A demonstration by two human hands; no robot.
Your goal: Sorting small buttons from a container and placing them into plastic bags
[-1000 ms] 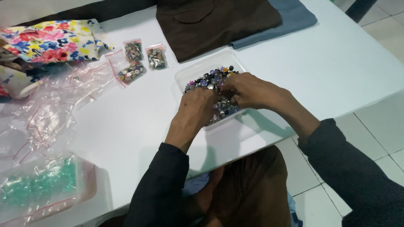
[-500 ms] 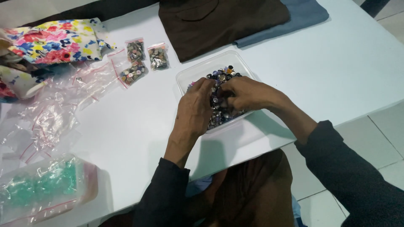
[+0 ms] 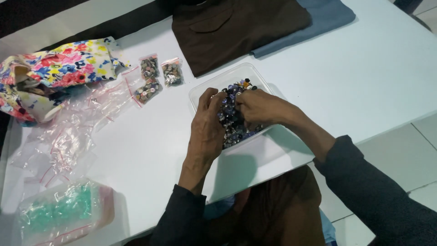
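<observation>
A clear plastic tray (image 3: 200, 93) full of small mixed-colour buttons (image 3: 233, 125) sits on the white table (image 3: 150, 150) in front of me. My left hand (image 3: 207, 130) rests on the tray's left side, fingers curled into the buttons. Over the tray's right half, my right hand (image 3: 261, 109) has its fingertips pinched among the buttons. What either hand grips is hidden by the fingers.
Three small zip bags of buttons (image 3: 154, 77) lie left of the tray. Empty clear zip bags (image 3: 68, 132) spread further left beside a floral pouch (image 3: 50, 73). Folded brown (image 3: 241, 27) and blue (image 3: 325, 16) cloths lie behind. A bagged green item (image 3: 59, 214) sits near left.
Both hands have shifted slightly within the tray, fingers working through the buttons; the view has moved a little. Nothing else on the table has moved.
</observation>
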